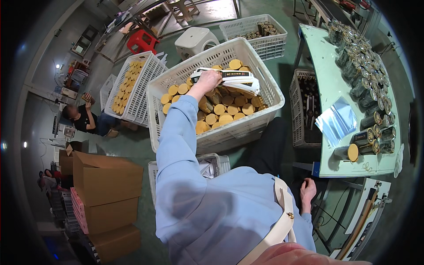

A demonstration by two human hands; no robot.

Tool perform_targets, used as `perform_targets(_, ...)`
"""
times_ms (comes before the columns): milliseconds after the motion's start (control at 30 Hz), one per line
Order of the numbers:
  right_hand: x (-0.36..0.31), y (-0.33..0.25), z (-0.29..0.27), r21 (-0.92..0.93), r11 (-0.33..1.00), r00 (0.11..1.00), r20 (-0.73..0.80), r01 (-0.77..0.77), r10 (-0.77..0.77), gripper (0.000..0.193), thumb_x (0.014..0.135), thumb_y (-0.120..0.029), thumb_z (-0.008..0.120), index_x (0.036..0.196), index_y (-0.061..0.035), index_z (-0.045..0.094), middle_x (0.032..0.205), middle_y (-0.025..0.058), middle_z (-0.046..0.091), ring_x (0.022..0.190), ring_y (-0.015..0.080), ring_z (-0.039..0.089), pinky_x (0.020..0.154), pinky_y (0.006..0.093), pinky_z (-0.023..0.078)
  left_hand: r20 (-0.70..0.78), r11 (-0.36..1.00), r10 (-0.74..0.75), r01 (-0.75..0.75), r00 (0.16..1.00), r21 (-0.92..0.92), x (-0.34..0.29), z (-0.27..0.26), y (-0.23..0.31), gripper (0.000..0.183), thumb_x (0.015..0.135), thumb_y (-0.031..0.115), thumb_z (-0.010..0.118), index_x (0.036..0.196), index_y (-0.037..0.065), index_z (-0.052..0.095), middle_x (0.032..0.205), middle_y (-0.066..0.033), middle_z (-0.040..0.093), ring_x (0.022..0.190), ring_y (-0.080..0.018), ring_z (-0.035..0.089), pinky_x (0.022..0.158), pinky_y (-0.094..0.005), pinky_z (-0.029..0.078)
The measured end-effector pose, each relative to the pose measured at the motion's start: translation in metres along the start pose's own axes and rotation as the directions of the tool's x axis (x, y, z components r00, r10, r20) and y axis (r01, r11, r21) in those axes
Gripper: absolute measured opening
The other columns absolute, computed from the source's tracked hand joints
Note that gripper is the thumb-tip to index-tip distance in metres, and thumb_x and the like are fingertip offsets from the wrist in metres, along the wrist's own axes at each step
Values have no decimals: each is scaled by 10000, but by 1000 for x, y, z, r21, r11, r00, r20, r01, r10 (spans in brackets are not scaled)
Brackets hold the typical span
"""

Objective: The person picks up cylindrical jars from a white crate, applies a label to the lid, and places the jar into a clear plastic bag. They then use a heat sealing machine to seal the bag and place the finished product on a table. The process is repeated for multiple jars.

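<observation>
My left hand [210,81] is closed on a stack of paper labels [238,80], white with black and dark printed parts. The stack fans out to the right, above a large white plastic crate [155,128]. Many cylindrical cans with round gold lids [219,109] fill the crate beneath it. My right hand [308,190] hangs low on the right, beside the near end of the pale green table [331,162]. Its fingers are partly turned away, so their grip cannot be made out.
Clear jars [369,84] and silvery sheets [339,121] lie on the table. A crate of dark items [297,126] stands under it. Another crate [142,84] holds gold-lidded cans. White [194,40] and red stools [142,41], cardboard boxes [108,181] and a seated person [86,118] are nearby.
</observation>
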State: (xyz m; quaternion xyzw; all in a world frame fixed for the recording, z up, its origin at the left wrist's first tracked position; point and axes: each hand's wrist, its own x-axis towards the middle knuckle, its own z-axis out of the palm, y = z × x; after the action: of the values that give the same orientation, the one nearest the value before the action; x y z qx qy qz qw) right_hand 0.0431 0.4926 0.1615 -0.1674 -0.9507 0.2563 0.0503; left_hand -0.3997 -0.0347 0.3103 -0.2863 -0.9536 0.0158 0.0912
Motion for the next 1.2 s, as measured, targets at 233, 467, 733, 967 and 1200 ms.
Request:
perform_targets(233, 2, -1, -1, -5, 1000, 1000, 22, -2, 2, 113, 836, -73, 634, 929, -39, 689, 937, 132, 684, 897, 326, 666, 808, 416, 524, -120, 996, -57, 48, 991, -75, 29, -4, 24, 288, 833, 347, 721, 914, 71, 731, 895, -104, 695, 911, -306, 680, 798, -438, 553)
perform_targets(467, 0, -1, -1, -5, 1000, 1000, -3, -7, 7, 111, 845, -76, 629, 931, -37, 688, 932, 131, 683, 896, 327, 665, 803, 414, 522, 120, 997, -76, 80, 990, -24, 67, -1, 48, 338, 791, 391, 717, 962, 103, 761, 880, -162, 719, 905, -338, 698, 818, -453, 558)
perform_targets(733, 1, -2, -1, 3, 1000, 1000, -21, -3, 3, 99, 849, -75, 629, 923, -41, 687, 924, 129, 680, 887, 324, 664, 796, 415, 521, 252, 998, -11, 25, 968, -52, 82, -15, 52, 290, 742, 315, 716, 921, 94, 773, 885, -184, 729, 893, -359, 702, 834, -468, 556)
perform_targets(967, 1, -3, -1, 14, 1000, 1000, -24, -6, 6, 94, 844, -68, 635, 917, -40, 687, 918, 126, 682, 875, 321, 666, 790, 414, 525, 210, 989, 146, -134, 967, -70, 89, -1, 48, 252, 702, 285, 731, 865, 98, 777, 800, -155, 720, 791, -343, 700, 753, -448, 559)
perform_targets(1200, 0, 4, 3, 15, 1000, 999, -44, 17, -17, 97, 866, -89, 624, 932, -45, 681, 908, 129, 674, 859, 323, 663, 765, 409, 519, 187, 990, 138, -127, 973, -69, 87, -2, 53, 218, 707, 236, 719, 855, 86, 773, 808, -165, 715, 809, -349, 693, 751, -448, 550)
